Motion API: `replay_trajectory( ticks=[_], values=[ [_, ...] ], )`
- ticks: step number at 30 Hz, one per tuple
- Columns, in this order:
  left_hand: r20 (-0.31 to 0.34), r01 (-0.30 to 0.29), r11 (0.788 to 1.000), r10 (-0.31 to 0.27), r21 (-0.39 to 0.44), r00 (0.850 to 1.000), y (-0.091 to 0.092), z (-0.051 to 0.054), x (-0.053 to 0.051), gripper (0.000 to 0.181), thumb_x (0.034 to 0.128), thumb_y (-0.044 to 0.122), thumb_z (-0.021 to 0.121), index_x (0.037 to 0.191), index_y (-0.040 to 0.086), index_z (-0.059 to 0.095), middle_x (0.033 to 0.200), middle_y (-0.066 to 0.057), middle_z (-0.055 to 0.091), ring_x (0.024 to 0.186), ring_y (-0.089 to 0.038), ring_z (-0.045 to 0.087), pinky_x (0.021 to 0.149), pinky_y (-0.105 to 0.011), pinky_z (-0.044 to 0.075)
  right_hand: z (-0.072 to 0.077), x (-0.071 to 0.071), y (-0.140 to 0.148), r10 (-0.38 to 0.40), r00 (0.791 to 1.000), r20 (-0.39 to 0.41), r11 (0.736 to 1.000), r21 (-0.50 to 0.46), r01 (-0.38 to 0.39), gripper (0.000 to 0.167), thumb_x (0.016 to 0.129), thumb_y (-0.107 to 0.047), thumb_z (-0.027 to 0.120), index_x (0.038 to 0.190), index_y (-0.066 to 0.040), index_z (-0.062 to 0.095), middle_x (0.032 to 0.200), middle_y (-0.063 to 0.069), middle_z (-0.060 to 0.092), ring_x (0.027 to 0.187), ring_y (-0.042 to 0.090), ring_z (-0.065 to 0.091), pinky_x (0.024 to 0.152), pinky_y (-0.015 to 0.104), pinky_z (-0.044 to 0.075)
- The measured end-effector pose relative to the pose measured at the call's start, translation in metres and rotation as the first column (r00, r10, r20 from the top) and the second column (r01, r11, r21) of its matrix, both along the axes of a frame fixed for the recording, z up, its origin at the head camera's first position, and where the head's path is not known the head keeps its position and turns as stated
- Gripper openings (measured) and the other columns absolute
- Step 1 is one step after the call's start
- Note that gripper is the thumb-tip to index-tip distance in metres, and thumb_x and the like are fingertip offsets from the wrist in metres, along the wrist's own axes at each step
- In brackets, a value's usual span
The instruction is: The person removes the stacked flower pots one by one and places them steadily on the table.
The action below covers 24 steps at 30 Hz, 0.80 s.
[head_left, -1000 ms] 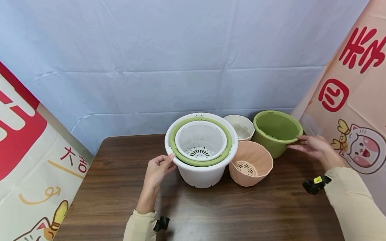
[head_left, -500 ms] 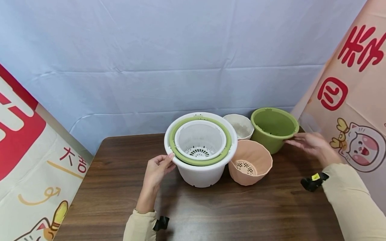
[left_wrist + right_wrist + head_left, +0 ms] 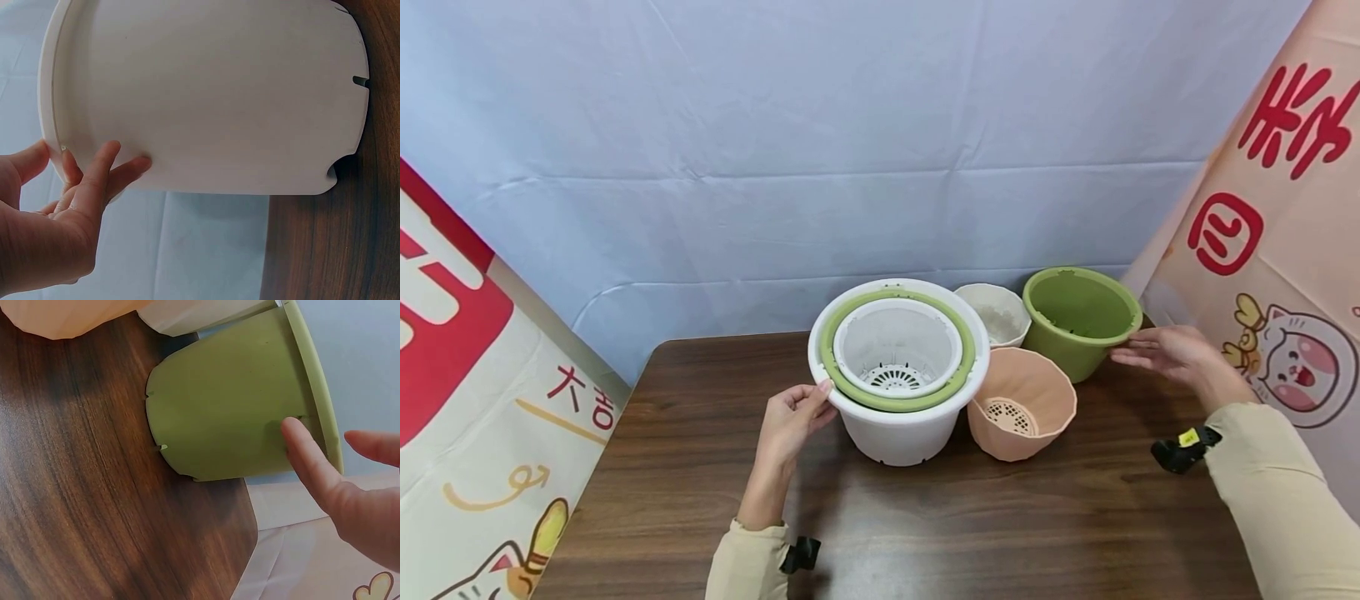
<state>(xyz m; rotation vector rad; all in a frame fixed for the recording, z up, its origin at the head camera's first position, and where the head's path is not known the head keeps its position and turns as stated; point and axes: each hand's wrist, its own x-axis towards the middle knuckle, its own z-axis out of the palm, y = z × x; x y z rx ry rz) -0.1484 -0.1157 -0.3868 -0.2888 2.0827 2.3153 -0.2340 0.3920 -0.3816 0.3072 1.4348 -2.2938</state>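
Note:
My left hand (image 3: 790, 423) pinches the left rim of a large white pot (image 3: 897, 437) between thumb and fingers. In the left wrist view, that hand (image 3: 75, 212) has its thumb outside the rim and its fingers under it, against the white pot's wall (image 3: 219, 94). A green-rimmed pot (image 3: 902, 406) and a smaller white slotted pot (image 3: 898, 333) are nested inside. My right hand (image 3: 1180, 357) is at the right side of an upright green pot (image 3: 1078, 304). In the right wrist view, an extended finger of this hand (image 3: 356, 500) touches the green pot (image 3: 219, 406) below its rim, thumb apart.
A peach pot (image 3: 1037, 387) stands right of the nested pots, and a small white pot (image 3: 1000, 308) behind it, beside the green one. All stand on a brown wooden table (image 3: 700, 483). A pale blue cloth (image 3: 820, 167) hangs behind; printed cloths hang at both sides.
The green pot has shifted slightly left and back toward the small white pot, with my right hand following it. My left hand keeps its pinch on the white rim.

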Motion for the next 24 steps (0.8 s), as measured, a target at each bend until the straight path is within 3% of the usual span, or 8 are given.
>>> replay_trajectory(
  ticks=[3,5,8,12,16,20,24],
  values=[
    [-0.001,0.001,1.0,-0.001,-0.007,1.0,-0.0001,-0.0001,0.0,0.023,0.0888,0.01,0.06,0.092,-0.012,0.057,0.076,-0.008,0.065,0.075,-0.015,0.064,0.073,-0.03,0.055,0.0006,0.0001,0.0012,0.021,1.0,0.008,1.0,0.002,-0.021,0.023,0.092,0.011,0.027,0.095,0.004,0.048,0.091,0.02,0.057,0.082,0.032,0.063,0.092,0.047,0.044],
    [-0.002,0.001,1.0,-0.001,-0.009,1.0,-0.0002,-0.0002,0.0,0.023,0.0888,0.01,0.06,0.092,-0.012,0.057,0.076,-0.009,0.065,0.076,-0.015,0.064,0.073,-0.031,0.055,0.001,-0.0001,0.0018,0.031,0.999,0.013,0.999,0.016,-0.031,0.027,0.093,0.01,0.026,0.09,0.003,0.052,0.091,0.02,0.057,0.082,0.032,0.063,0.092,0.046,0.045],
    [-0.001,0.002,1.0,-0.002,-0.012,1.0,-0.0002,-0.0001,0.0001,0.023,0.0887,0.011,0.061,0.092,-0.012,0.057,0.077,-0.009,0.065,0.076,-0.015,0.064,0.074,-0.031,0.055,0.0016,-0.0002,0.0019,0.059,0.998,0.001,0.995,0.075,-0.059,0.025,0.093,0.007,0.021,0.101,0.008,0.045,0.091,0.019,0.057,0.083,0.03,0.063,0.091,0.045,0.046],
    [0.0,0.001,1.0,-0.001,-0.011,1.0,0.0,0.0001,0.0003,0.023,0.0888,0.01,0.06,0.092,-0.012,0.057,0.077,-0.009,0.065,0.077,-0.015,0.064,0.073,-0.031,0.055,0.0026,-0.0002,0.0012,0.099,0.995,-0.015,0.98,0.175,-0.094,0.032,0.094,0.004,0.014,0.125,0.013,0.02,0.091,0.016,0.058,0.084,0.028,0.063,0.092,0.044,0.045],
    [-0.001,0.0,1.0,0.0,-0.009,1.0,0.0005,0.0003,0.0002,0.023,0.0888,0.01,0.06,0.092,-0.012,0.057,0.077,-0.009,0.065,0.077,-0.015,0.064,0.073,-0.031,0.055,0.0043,0.0008,0.0008,0.122,0.992,-0.011,0.953,0.282,-0.114,0.039,0.096,0.0,0.016,0.131,0.016,0.011,0.089,0.011,0.06,0.083,0.025,0.063,0.091,0.044,0.046],
    [0.0,-0.003,1.0,0.003,-0.008,1.0,0.0008,0.0004,0.0,0.023,0.0888,0.01,0.06,0.092,-0.012,0.057,0.077,-0.009,0.065,0.077,-0.015,0.064,0.072,-0.03,0.056,0.0057,0.0021,0.0013,0.126,0.992,0.017,0.943,0.308,-0.125,0.031,0.096,-0.003,0.023,0.114,0.012,0.043,0.085,0.011,0.062,0.08,0.023,0.063,0.085,0.042,0.051],
    [-0.001,-0.005,1.0,0.005,-0.006,1.0,0.0004,0.0,0.0,0.022,0.0889,0.01,0.06,0.092,-0.012,0.057,0.077,-0.009,0.065,0.076,-0.015,0.064,0.072,-0.03,0.056,0.0072,0.0025,0.0001,0.123,0.992,0.024,0.941,0.314,-0.125,0.03,0.096,-0.004,0.032,0.085,-0.004,0.06,0.082,0.011,0.063,0.078,0.023,0.064,0.079,0.038,0.054]
  ],
)
